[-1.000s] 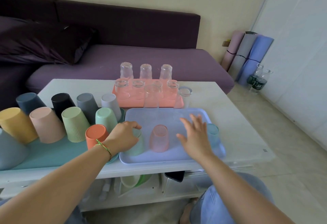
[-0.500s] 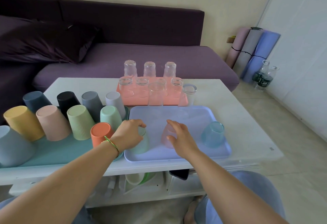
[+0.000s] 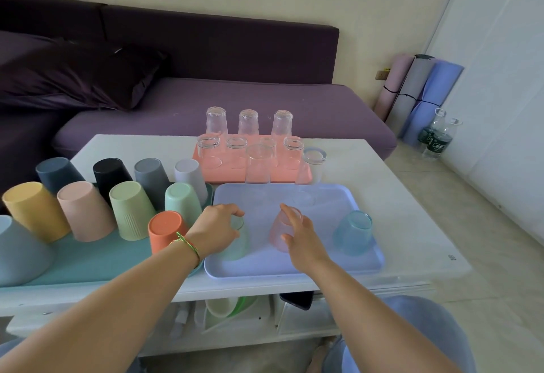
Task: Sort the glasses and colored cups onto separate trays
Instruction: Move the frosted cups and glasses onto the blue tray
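Observation:
A lavender tray (image 3: 294,263) lies at the table's front with three tinted see-through cups standing upside down on it. My left hand (image 3: 216,232) is closed over the green cup (image 3: 240,244) at the tray's left. My right hand (image 3: 301,235) wraps the pink cup (image 3: 278,232) in the middle, thumb in front and fingers behind. The blue cup (image 3: 353,232) stands alone at the right. Behind, a salmon tray (image 3: 223,178) carries several upturned clear glasses (image 3: 258,163). To the left, a teal tray (image 3: 103,260) bears several upturned opaque coloured cups, the orange cup (image 3: 164,231) nearest my left wrist.
One clear glass (image 3: 312,166) stands at the salmon tray's right corner, close to the lavender tray. A purple sofa (image 3: 235,107) runs behind the white table (image 3: 397,210). Rolled mats (image 3: 418,93) and bottles (image 3: 435,137) stand on the floor at right. Bowls sit on the shelf underneath.
My right hand has moved left from near the blue cup and closed around the pink cup. My left hand has stayed on the green cup.

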